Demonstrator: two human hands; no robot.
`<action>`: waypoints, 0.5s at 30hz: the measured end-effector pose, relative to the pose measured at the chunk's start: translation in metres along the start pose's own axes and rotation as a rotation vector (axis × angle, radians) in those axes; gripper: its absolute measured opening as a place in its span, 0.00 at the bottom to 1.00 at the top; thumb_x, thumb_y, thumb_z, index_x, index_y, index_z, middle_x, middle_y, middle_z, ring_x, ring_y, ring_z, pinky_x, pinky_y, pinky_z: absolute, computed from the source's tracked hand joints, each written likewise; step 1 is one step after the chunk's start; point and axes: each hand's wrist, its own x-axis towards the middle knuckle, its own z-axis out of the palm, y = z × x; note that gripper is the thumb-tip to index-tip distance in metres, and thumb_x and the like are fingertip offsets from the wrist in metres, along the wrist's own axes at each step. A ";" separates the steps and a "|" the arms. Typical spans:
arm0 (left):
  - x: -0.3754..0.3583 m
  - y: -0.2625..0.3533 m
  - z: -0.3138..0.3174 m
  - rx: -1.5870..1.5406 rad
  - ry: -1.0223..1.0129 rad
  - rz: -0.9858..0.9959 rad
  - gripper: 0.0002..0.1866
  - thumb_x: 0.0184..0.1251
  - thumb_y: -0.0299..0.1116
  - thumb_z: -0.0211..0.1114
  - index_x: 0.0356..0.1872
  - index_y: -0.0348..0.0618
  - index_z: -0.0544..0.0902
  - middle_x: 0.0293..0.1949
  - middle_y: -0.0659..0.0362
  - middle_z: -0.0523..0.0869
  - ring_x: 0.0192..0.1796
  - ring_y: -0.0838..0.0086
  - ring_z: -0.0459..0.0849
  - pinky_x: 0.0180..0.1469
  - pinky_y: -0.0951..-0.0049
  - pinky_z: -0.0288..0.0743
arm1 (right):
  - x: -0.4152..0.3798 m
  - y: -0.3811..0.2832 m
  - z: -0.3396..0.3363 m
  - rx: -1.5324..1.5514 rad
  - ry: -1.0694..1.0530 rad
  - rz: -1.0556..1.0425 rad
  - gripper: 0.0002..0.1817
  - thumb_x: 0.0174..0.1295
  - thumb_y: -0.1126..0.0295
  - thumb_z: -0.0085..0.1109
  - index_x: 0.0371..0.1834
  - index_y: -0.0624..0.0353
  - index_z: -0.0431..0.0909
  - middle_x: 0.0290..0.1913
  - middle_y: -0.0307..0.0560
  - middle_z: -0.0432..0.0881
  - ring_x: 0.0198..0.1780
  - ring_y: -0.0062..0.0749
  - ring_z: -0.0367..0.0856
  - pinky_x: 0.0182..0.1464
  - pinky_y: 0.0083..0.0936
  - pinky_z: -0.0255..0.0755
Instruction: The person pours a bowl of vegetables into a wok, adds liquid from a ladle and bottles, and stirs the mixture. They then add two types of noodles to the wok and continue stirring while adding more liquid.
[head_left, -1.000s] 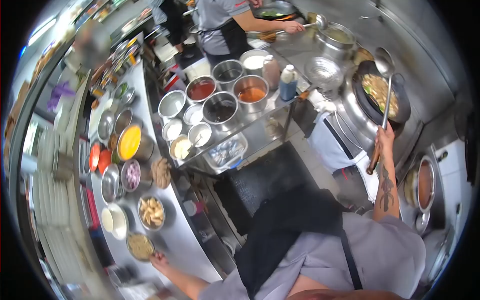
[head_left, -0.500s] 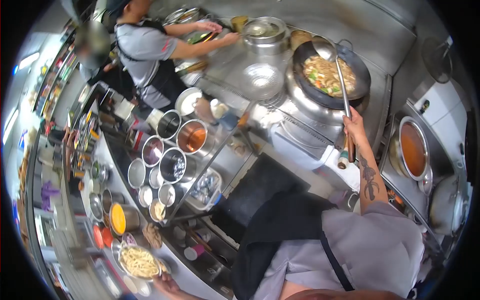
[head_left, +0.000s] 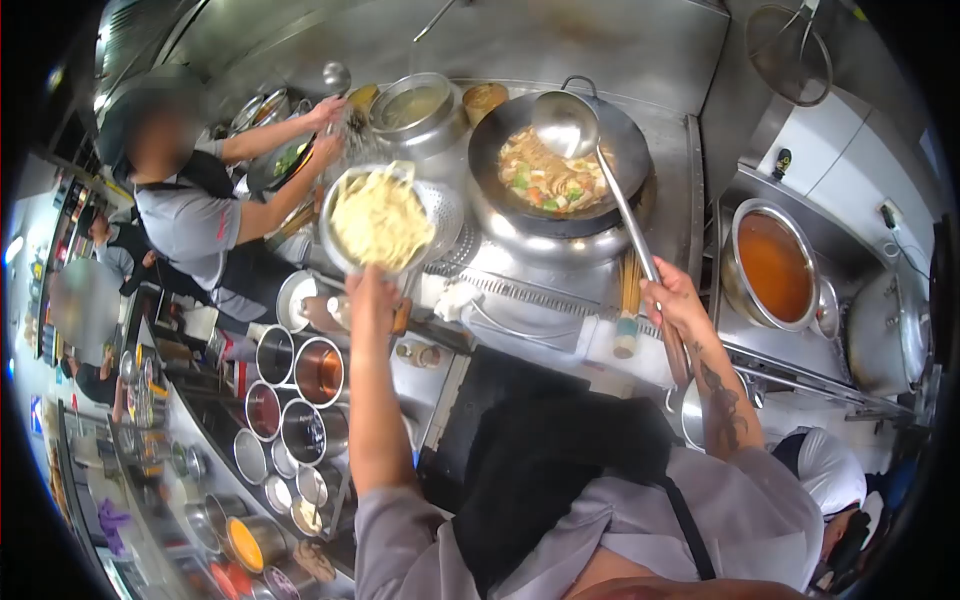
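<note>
My left hand [head_left: 371, 290] is closed on the near rim of a metal bowl [head_left: 329, 236] heaped with thick pale noodles [head_left: 382, 215]. It holds the bowl in the air, left of the wok [head_left: 636, 150]. My right hand [head_left: 674, 294] grips the long handle of a ladle [head_left: 567, 124]. The ladle's round head is over the far part of the wok. Below it lies stir-fried food [head_left: 540, 176] in brown sauce, with green and orange vegetable pieces. The bowl partly hides a perforated strainer [head_left: 447, 212].
A co-worker [head_left: 195, 205] handles another pan at the left. Several metal pots [head_left: 317, 372] of sauces stand on the left rack. A pot of reddish-brown liquid [head_left: 772, 262] sits at right. A bamboo brush [head_left: 627, 320] is by the stove's front edge.
My left hand has carried the noodle bowl up from the lower-left counter towards the stove. The ladle stays over the wok in my right hand. The camera view has turned.
</note>
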 end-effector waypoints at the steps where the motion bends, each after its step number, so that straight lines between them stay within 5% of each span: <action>1: 0.025 0.000 0.036 0.055 -0.087 0.060 0.14 0.62 0.29 0.57 0.48 0.41 0.72 0.31 0.60 0.79 0.22 0.80 0.72 0.21 0.76 0.69 | -0.003 0.001 0.002 0.041 -0.016 0.004 0.22 0.65 0.77 0.53 0.63 0.60 0.69 0.21 0.34 0.72 0.11 0.16 0.67 0.12 0.15 0.62; 3: 0.064 -0.003 0.101 0.140 -0.281 0.322 0.19 0.61 0.27 0.55 0.54 0.39 0.69 0.33 0.58 0.80 0.26 0.78 0.77 0.21 0.75 0.72 | -0.013 -0.004 0.016 0.142 0.009 0.057 0.21 0.65 0.76 0.54 0.62 0.58 0.70 0.21 0.34 0.72 0.11 0.16 0.67 0.12 0.15 0.62; 6: 0.099 -0.011 0.182 0.300 -0.280 0.475 0.26 0.61 0.25 0.53 0.63 0.37 0.63 0.38 0.49 0.83 0.32 0.64 0.83 0.29 0.63 0.78 | -0.015 -0.015 0.037 0.261 -0.002 0.137 0.17 0.66 0.76 0.54 0.58 0.56 0.71 0.22 0.34 0.71 0.13 0.16 0.67 0.13 0.17 0.64; 8: 0.137 -0.038 0.218 0.747 -0.103 1.022 0.34 0.60 0.25 0.52 0.69 0.35 0.55 0.40 0.41 0.84 0.39 0.48 0.83 0.41 0.54 0.77 | -0.006 -0.020 0.047 0.313 0.020 0.156 0.16 0.66 0.75 0.54 0.57 0.56 0.71 0.22 0.34 0.71 0.13 0.16 0.67 0.13 0.17 0.63; 11: 0.127 -0.024 0.259 0.915 -0.328 0.825 0.39 0.61 0.25 0.54 0.73 0.35 0.47 0.40 0.35 0.82 0.41 0.40 0.80 0.47 0.51 0.72 | 0.020 -0.028 0.056 0.440 -0.021 0.242 0.14 0.67 0.74 0.53 0.55 0.55 0.70 0.24 0.34 0.71 0.15 0.16 0.66 0.15 0.19 0.64; 15: 0.150 -0.034 0.293 1.115 -0.390 0.882 0.42 0.61 0.25 0.56 0.75 0.40 0.44 0.37 0.37 0.84 0.41 0.44 0.82 0.47 0.51 0.74 | 0.044 -0.041 0.069 0.585 -0.023 0.308 0.11 0.68 0.72 0.53 0.53 0.55 0.70 0.26 0.35 0.70 0.18 0.17 0.66 0.19 0.23 0.64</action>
